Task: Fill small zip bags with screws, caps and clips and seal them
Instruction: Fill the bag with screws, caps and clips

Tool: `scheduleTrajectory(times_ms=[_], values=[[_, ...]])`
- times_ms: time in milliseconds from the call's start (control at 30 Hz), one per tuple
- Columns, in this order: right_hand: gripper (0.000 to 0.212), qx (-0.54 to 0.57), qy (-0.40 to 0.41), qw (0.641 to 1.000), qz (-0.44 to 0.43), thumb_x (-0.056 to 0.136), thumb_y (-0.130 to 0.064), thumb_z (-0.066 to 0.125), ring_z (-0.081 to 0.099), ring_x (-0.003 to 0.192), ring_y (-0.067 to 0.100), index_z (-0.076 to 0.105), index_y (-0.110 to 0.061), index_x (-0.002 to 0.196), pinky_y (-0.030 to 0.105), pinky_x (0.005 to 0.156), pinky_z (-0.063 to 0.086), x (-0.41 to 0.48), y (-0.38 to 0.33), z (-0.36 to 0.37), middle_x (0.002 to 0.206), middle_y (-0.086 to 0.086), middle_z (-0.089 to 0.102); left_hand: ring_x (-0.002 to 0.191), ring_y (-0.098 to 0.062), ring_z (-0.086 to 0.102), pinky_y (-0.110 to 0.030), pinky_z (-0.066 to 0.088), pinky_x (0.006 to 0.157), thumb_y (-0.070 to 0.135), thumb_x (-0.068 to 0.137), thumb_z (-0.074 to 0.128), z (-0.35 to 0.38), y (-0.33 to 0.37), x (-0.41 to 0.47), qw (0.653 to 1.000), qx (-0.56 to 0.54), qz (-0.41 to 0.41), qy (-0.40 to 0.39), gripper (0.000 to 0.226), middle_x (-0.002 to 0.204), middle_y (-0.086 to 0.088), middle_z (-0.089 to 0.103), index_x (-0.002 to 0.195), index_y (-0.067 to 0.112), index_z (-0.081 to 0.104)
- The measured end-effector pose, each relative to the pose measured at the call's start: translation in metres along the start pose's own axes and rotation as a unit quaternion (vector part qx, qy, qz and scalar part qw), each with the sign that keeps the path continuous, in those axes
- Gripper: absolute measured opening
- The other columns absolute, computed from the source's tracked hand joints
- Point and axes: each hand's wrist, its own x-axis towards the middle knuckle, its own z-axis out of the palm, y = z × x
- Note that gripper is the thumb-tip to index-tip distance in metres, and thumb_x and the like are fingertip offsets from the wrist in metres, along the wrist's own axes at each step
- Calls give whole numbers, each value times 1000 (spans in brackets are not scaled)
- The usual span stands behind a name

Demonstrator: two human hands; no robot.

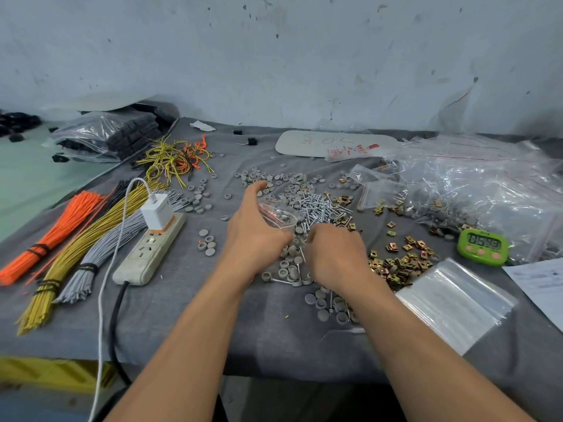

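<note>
Clear zip bag [278, 215] in left hand [256, 231]; right hand [335, 254] curled at screws [320, 207].

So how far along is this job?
Done: a heap of filled clear zip bags at the right. In hand: the left hand holds a small clear bag while the right hand reaches into silver screws. Left: loose grey round caps, brass clips, a stack of empty bags.

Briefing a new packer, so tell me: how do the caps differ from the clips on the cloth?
The caps are grey and round; the clips are brass-coloured and squarish. The caps spread across the middle of the cloth; the clips lie mostly to the right. Both lie loose on it.
</note>
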Motion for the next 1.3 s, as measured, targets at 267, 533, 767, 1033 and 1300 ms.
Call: scheduleTrajectory(times_ms=[267,533,767,1033,1300], values=[[17,352,144,924,-47,84,-12,75,65,61,1,76,-27,75,10,55,44,-7,-4,-20,65,-14,71,97,-19,63,-31,49,77,14,70,76,7,-1,1,994,96,25,-39,90,106,8,64,146,44,37],[13,317,37,945,-69,83,-17,78,63,62,-2,83,-29,79,9,55,40,1,-6,-12,63,-12,72,79,-17,64,-21,41,56,8,71,70,12,-1,-1,977,165,66,-114,26,82,8,68,89,26,63],[18,429,82,900,16,83,-22,74,69,71,0,82,-36,75,24,67,51,6,5,-19,72,-16,76,75,5,59,-8,41,52,2,75,74,5,-3,1,983,135,59,-112,47,86,18,66,104,36,59],[35,20,-142,989,26,88,-10,63,68,108,27,73,-28,116,35,93,57,8,2,2,118,5,73,74,3,64,-22,53,67,2,68,79,-1,-2,3,998,-55,11,11,76,85,20,70,129,40,53],[16,-6,-109,994,12,91,-23,65,68,102,30,70,-22,107,39,89,58,9,4,13,107,6,73,111,-25,64,-44,58,90,10,57,69,-7,1,2,999,-40,8,36,111,130,-2,56,151,48,24]])
